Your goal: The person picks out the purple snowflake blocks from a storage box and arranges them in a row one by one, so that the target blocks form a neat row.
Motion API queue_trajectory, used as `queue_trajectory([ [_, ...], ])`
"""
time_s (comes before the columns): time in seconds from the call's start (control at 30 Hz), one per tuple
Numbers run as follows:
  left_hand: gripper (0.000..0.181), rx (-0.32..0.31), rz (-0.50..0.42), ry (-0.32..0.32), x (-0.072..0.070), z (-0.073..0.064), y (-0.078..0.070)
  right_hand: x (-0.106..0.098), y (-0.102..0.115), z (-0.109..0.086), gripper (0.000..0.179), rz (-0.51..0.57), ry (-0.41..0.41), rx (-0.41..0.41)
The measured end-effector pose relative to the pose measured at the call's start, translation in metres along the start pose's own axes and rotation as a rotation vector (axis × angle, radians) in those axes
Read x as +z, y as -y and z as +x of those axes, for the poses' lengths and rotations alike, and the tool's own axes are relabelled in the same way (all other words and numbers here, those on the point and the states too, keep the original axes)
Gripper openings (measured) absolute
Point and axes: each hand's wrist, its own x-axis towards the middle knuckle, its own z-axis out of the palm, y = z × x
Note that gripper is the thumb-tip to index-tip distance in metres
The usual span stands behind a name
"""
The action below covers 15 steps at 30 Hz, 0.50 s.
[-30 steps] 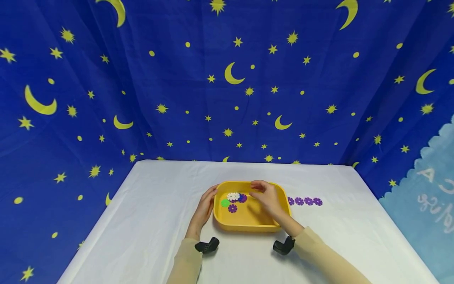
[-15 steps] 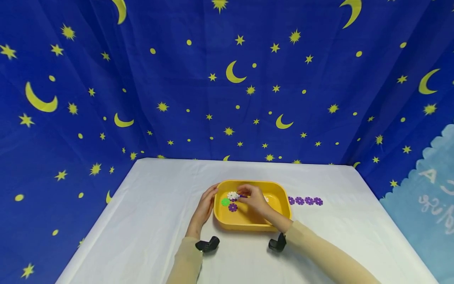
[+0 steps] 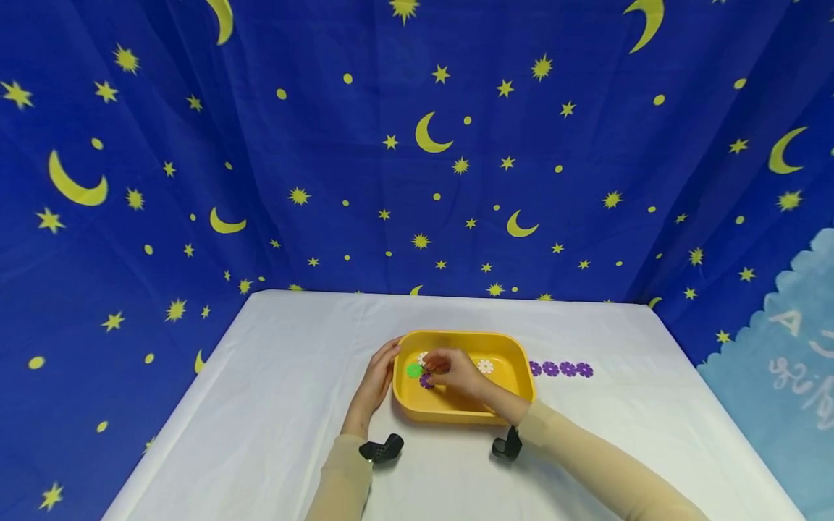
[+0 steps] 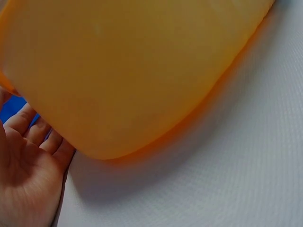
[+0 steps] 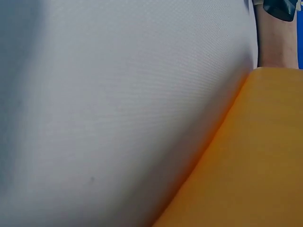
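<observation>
Right hand (image 3: 454, 371) inside yellow tray (image 3: 456, 417), room rightward (grip narrow, contents unclear), straight-fingered left hand (image 3: 376, 380) at its left edge.

Left hand (image 3: 378, 378) extended, right hand (image 3: 458, 373) curled

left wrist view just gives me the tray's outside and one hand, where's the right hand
Observer: The right hand reaches into the tray, close to a green piece; whether it grips anything, I can't tell.
Operator: anything in there away from that hand
Observer: Yes, the head view shows a white piece lying by itself in the tray's right half.
Operator: and outside the tray
Observer: Four purple pieces lie in a row on the table, to the right of the tray.
</observation>
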Motion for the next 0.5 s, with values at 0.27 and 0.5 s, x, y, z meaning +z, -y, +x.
queue_trajectory([
  [0.27,0.044,-0.027,-0.01,0.009,-0.0006,0.001,-0.0017,0.0023,-0.0003,-0.0035,0.033,-0.118,0.05,0.035],
  [0.5,0.048,-0.001,-0.004,0.004,0.0006,-0.0034,-0.0042,0.0041,-0.0017,-0.0053,0.032,-0.211,0.075,-0.001],
])
